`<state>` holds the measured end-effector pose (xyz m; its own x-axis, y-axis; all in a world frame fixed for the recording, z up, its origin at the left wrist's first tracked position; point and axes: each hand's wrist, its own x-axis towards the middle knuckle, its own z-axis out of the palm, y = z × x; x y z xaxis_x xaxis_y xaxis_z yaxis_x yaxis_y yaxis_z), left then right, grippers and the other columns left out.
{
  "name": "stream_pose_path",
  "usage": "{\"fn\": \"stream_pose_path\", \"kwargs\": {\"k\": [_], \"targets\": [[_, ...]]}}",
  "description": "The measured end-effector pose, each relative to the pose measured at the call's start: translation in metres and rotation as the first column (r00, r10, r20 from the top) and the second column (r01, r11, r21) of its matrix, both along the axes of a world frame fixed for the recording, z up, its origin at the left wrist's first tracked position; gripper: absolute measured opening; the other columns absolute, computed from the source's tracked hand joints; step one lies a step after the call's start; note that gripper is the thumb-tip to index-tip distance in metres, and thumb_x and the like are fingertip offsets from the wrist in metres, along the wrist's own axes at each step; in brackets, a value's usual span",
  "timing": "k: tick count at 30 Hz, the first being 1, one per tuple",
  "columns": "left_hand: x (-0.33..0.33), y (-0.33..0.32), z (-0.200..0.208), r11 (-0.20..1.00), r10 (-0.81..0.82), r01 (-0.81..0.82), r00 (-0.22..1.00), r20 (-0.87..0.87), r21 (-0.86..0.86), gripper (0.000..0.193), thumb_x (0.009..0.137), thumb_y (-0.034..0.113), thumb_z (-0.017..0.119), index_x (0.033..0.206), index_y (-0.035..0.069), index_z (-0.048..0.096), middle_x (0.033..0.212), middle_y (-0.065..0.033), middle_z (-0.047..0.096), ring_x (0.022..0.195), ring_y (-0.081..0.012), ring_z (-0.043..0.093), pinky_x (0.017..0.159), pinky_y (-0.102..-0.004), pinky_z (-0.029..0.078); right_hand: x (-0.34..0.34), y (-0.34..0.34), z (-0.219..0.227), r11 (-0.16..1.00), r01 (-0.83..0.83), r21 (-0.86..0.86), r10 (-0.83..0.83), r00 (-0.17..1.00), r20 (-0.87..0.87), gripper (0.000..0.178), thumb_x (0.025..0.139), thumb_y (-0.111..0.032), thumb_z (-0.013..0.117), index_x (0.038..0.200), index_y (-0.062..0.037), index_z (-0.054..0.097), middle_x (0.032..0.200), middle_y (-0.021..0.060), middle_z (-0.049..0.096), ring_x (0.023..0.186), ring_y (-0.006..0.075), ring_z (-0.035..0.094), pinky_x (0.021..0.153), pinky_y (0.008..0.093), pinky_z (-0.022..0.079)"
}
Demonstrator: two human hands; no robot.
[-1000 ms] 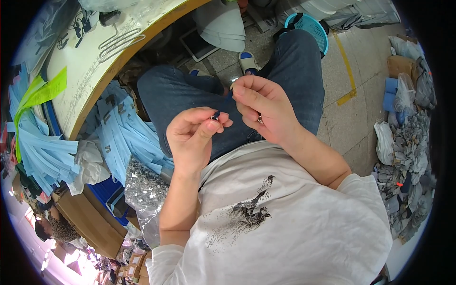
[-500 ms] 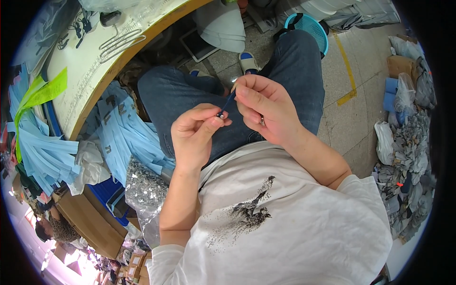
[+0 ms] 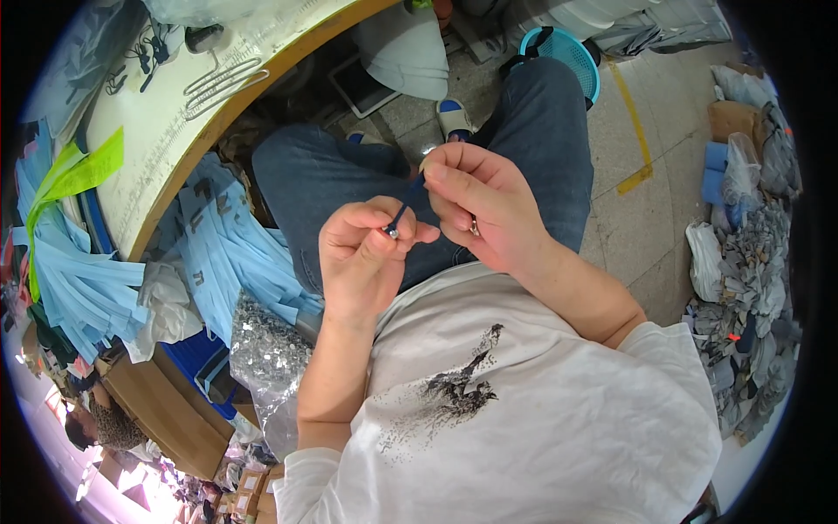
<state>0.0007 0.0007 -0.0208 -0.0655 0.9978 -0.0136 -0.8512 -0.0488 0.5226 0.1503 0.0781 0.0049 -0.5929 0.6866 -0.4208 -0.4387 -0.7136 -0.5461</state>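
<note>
My left hand [image 3: 356,266] is closed in a pinch on a small shiny metal piece [image 3: 390,231] at its thumb and fingertips. A thin dark blue cord [image 3: 400,214] runs up from that piece toward my right hand [image 3: 489,196]. The right thumb and forefinger pinch the cord's upper end, and a ring shows on a finger of that hand. Both hands are raised over my lap, a short gap apart. What lies inside the fingers is hidden.
A curved-looking white table [image 3: 166,144] at left bears a bent wire rack [image 3: 225,86] and light blue strips [image 3: 83,279]. Below hang more blue strips [image 3: 231,236] beside a clear bag of shiny pieces [image 3: 266,349]. A turquoise basket [image 3: 587,65] and grey scraps [image 3: 755,288] lie right.
My left hand has shifted slightly and tipped, and its metal piece is lower and further left. More of the blue cord shows between my hands. The right hand has moved slightly left.
</note>
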Motion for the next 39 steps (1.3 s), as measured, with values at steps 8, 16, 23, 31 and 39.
{"fn": "stream_pose_path", "kwargs": {"k": [8,16,23,31,39], "targets": [[-0.008,-0.003,0.011,1.0,0.008,-0.008,0.999,-0.042,-0.002,0.023,0.091,0.015,0.065,0.111,0.004,0.061,0.094,-0.0137,0.063,0.08,-0.0203,0.062,0.082,-0.0413,0.056,-0.005,0.021,0.026,0.973,-0.154,0.17,0.144,0.987,0.072,0.012,0.093,-0.013,0.062,0.097,-0.0021,0.059,0.067,-0.003,0.051,0.049,0.0024,0.04,0.04,0.0184,0.029],[-0.039,0.002,0.029,0.988,0.138,-0.154,0.923,-0.359,-0.014,0.027,0.093,0.016,0.063,0.114,-0.001,0.06,0.094,-0.0156,0.067,0.076,-0.0178,0.061,0.067,-0.0286,0.049,-0.061,0.139,0.137,0.532,0.122,0.838,-0.346,0.934,0.084,0.02,0.089,-0.021,0.066,0.087,-0.0014,0.067,0.069,-0.0019,0.057,0.056,0.0022,0.044,0.045,0.0196,0.032],[-0.149,0.074,0.067,0.778,0.359,-0.548,-0.015,-0.933,0.308,0.024,0.092,0.016,0.065,0.107,-0.002,0.065,0.087,-0.0045,0.065,0.066,-0.0072,0.051,0.061,-0.0201,0.042,-0.022,0.063,0.046,0.98,-0.174,0.097,0.176,0.984,-0.004,0.021,0.094,-0.018,0.047,0.103,-0.0032,0.058,0.08,0.0029,0.055,0.053,0.0069,0.042,0.04,0.0203,0.027],[-0.249,0.136,0.065,0.87,-0.01,-0.361,-0.694,-0.72,0.336,0.027,0.086,0.021,0.067,0.105,0.003,0.066,0.094,-0.0146,0.065,0.086,-0.0336,0.058,0.078,-0.0401,0.046,0.007,0.005,-0.011,0.932,-0.349,-0.097,0.359,0.925,0.121,0.019,0.101,-0.023,0.048,0.105,-0.0061,0.054,0.08,0.0032,0.055,0.054,0.0043,0.039,0.041,0.0179,0.026],[-0.221,0.12,0.063,0.79,0.209,-0.419,-0.502,-0.839,0.448,0.02,0.091,0.016,0.063,0.104,0.001,0.064,0.092,-0.0111,0.065,0.082,-0.0242,0.059,0.076,-0.0323,0.046,0.024,-0.001,-0.017,0.93,-0.32,-0.179,0.33,0.944,0.028,0.02,0.1,-0.018,0.052,0.111,-0.0034,0.058,0.085,0.0031,0.057,0.055,0.0034,0.042,0.041,0.0175,0.027]]}}
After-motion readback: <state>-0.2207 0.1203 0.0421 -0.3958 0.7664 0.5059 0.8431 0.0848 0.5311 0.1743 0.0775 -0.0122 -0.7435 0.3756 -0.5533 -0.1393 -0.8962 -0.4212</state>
